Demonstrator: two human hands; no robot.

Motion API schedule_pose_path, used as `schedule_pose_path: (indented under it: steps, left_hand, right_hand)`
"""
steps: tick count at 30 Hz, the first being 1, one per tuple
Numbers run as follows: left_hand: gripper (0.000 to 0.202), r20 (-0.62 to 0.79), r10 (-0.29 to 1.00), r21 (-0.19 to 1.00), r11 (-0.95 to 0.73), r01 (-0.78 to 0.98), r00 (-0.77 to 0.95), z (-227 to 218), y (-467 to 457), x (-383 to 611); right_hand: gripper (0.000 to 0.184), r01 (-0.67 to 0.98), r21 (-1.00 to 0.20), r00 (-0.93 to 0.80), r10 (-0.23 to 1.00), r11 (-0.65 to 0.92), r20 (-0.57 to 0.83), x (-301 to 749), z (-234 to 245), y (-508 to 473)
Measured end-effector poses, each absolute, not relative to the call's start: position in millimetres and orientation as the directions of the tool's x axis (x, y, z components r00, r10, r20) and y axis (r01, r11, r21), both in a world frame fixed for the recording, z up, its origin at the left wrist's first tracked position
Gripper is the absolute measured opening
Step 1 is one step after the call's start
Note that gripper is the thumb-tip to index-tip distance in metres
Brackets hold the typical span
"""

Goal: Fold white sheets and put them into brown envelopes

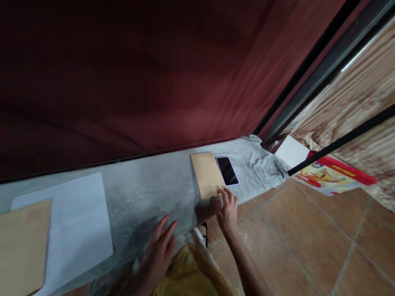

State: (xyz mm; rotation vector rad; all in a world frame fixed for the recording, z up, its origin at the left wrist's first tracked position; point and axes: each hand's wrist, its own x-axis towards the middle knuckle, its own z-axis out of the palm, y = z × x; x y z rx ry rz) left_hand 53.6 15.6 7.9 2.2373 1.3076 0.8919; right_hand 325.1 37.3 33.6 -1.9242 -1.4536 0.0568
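Where the grey cloth-draped bench (143,182) runs rightward, I see a flat, oblong tan envelope (204,171), smooth and pale, just beside a dark-screened smartphone (227,171). My right hand (227,211) bends its fingers over the envelope's near right corner; whether they pinch it, I cannot tell. My left hand (161,246), fingers loosely spread, is apart from it, lower left.
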Motion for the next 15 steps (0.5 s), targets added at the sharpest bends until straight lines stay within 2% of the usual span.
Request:
schedule_pose_path:
  steps: [4, 9, 12, 15]
  left_hand:
    - [0.040, 0.360, 0.899, 0.577, -0.426, 0.697, 0.252, 13, 13, 5]
    - [0.040, 0.427, 0.904, 0.490, -0.235, 0.839, 0.004, 29, 12, -85]
    - [0.044, 0.420, 0.899, 0.405, -0.067, 0.912, -0.120, 41, 3, -137]
    - [0.049, 0.392, 0.884, 0.333, 0.122, 0.935, -0.255, 46, -7, -174]
  right_hand:
    - [0.043, 0.737, -0.676, 0.343, 0.869, -0.013, 0.357, 294, 34, 42]
    - [0.039, 0.445, -0.892, 0.150, 0.976, 0.075, 0.157, 213, 10, 53]
    - [0.036, 0.332, -0.941, 0.017, 0.997, 0.064, 0.074, 162, -1, 56]
    - [0.035, 0.288, -0.957, -0.085, 0.996, 0.036, 0.012, 124, -4, 55]
